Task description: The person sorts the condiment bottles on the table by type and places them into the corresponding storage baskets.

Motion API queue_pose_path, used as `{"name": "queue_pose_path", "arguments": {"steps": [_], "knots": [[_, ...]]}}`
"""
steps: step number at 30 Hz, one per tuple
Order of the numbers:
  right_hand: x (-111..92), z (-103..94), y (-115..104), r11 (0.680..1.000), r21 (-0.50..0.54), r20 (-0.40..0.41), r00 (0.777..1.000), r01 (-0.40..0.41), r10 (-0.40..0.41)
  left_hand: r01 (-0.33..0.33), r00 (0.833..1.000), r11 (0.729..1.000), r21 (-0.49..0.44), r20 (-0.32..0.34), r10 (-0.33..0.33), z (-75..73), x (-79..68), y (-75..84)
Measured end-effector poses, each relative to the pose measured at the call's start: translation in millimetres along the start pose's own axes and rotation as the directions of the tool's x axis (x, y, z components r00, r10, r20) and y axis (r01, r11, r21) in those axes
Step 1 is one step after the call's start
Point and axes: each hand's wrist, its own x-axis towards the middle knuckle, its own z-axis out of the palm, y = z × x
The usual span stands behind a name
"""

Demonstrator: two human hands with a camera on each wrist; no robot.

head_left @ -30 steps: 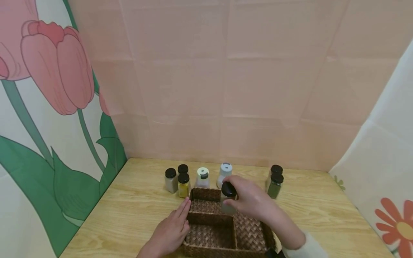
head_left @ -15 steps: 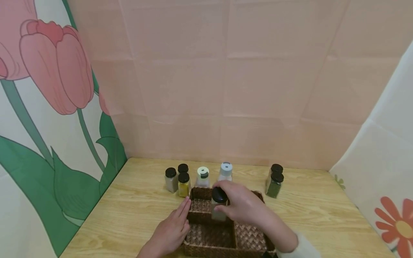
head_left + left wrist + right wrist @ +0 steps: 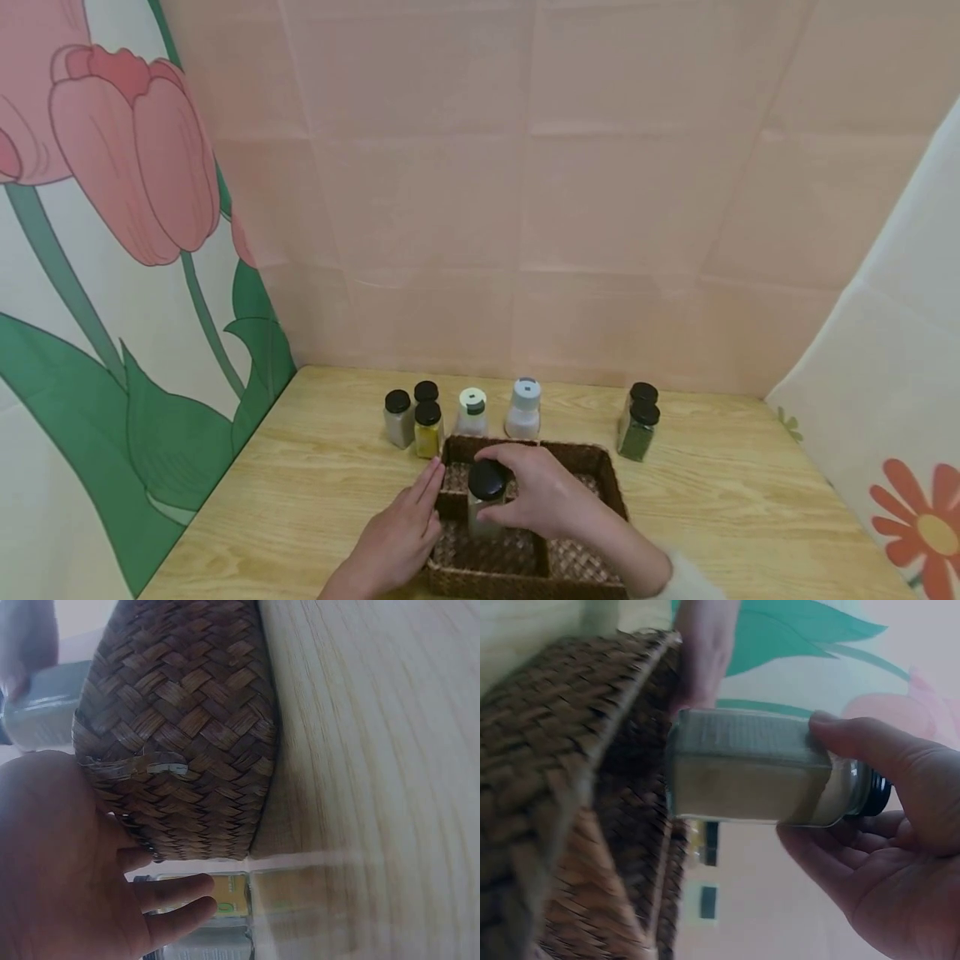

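Observation:
My right hand (image 3: 551,497) grips a glass spice jar (image 3: 487,483) with a black lid between thumb and fingers. Pale beige powder partly fills the jar, as the right wrist view shows. It hangs upright over the left front compartment of a brown woven basket (image 3: 517,582), its base near rim height. Along the basket's left side lies my left hand (image 3: 397,533), fingers extended and touching the wall. In the left wrist view those fingers (image 3: 176,892) stretch past the basket corner, with jars behind them.
Behind the basket's left corner stand a jar of yellow spice (image 3: 428,432), a pale jar (image 3: 398,421) and another black-lidded jar (image 3: 426,392). Two white-capped bottles (image 3: 472,414) are at the back. Two black-lidded jars, one a green-filled jar (image 3: 637,433), stand right.
My right hand has carried the jar left and toward the front, from the back compartment to above the left front one. The left hand has stayed against the basket.

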Motion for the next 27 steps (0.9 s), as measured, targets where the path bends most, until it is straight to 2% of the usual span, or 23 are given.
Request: {"name": "queue_pose_path", "arguments": {"steps": [5,14,21,27], "knots": [[-3,9.1,4,0.997,0.072,0.004,1.000,0.022,-0.022,-0.008,1.000,1.000,-0.006,-0.003,0.008,0.0,-0.8,-0.4],[-2,24.4,4,0.982,0.179,0.023,0.998,-0.060,0.057,-0.003,1.000,1.000,-0.020,-0.001,0.003,-1.7,-0.8,1.1],[1,35.2,2,0.987,0.154,0.009,0.999,-0.041,0.040,-0.003,1.000,1.000,-0.011,-0.014,0.003,-1.8,-0.5,0.9],[2,44.7,1,0.984,0.158,0.050,0.996,-0.083,0.076,0.000,1.000,1.000,-0.026,-0.015,-0.001,-0.2,-1.1,0.1]]}}
